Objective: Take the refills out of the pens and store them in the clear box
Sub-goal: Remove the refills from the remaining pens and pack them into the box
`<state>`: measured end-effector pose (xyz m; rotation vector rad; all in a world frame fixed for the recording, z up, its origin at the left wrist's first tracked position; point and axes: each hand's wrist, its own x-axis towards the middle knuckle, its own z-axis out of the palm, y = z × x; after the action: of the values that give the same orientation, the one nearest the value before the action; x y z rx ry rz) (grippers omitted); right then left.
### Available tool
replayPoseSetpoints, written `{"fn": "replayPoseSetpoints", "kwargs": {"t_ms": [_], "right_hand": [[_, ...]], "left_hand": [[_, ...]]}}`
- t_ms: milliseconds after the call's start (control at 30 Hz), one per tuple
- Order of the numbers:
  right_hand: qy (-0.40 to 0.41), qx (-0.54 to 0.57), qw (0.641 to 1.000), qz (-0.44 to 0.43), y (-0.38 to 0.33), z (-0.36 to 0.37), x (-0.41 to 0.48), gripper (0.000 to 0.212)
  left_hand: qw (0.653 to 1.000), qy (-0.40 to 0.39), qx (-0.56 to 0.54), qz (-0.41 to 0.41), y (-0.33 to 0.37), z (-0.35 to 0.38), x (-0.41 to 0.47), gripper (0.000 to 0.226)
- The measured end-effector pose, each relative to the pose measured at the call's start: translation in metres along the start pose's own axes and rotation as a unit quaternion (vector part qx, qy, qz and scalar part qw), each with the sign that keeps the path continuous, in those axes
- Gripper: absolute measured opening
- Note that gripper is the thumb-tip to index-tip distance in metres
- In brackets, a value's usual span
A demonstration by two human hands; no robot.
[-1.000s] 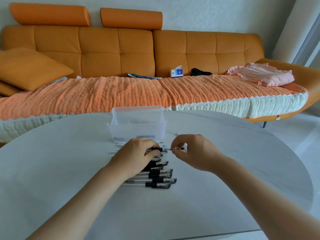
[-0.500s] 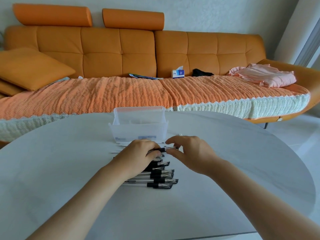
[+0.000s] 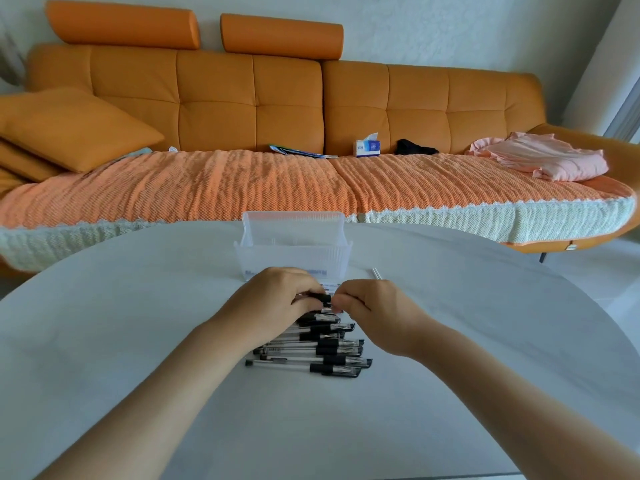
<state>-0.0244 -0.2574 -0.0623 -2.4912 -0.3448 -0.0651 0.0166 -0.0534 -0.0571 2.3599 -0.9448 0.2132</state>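
A pile of several black-capped clear pens (image 3: pixel 318 351) lies on the white table (image 3: pixel 138 341) in front of me. Just above the pile, my left hand (image 3: pixel 277 301) grips a black-capped pen (image 3: pixel 323 298) by its barrel. My right hand (image 3: pixel 374 317) pinches the same pen's cap end, and the fingertips of both hands nearly meet. Behind the hands stands the clear box (image 3: pixel 294 247); its lower front is hidden by my left hand. A small clear pen part (image 3: pixel 375 273) lies on the table to the right of the box.
The table's rounded far edge runs just behind the box. Beyond it is an orange sofa (image 3: pixel 277 109) with a cushion (image 3: pixel 72 128), a tissue box (image 3: pixel 366 147) and pink clothing (image 3: pixel 543 161).
My right hand has moved left, closing onto the cap end of the pen held by my left hand. The camera has tilted slightly.
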Motion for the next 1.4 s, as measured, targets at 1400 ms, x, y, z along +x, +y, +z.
{"fn": "replayPoseSetpoints", "kwargs": {"t_ms": [1400], "right_hand": [[-0.045, -0.072, 0.993, 0.08, -0.027, -0.013, 0.136, 0.034]], "left_hand": [[0.979, 0.064, 0.183, -0.066, -0.067, -0.012, 0.008, 0.058]]}}
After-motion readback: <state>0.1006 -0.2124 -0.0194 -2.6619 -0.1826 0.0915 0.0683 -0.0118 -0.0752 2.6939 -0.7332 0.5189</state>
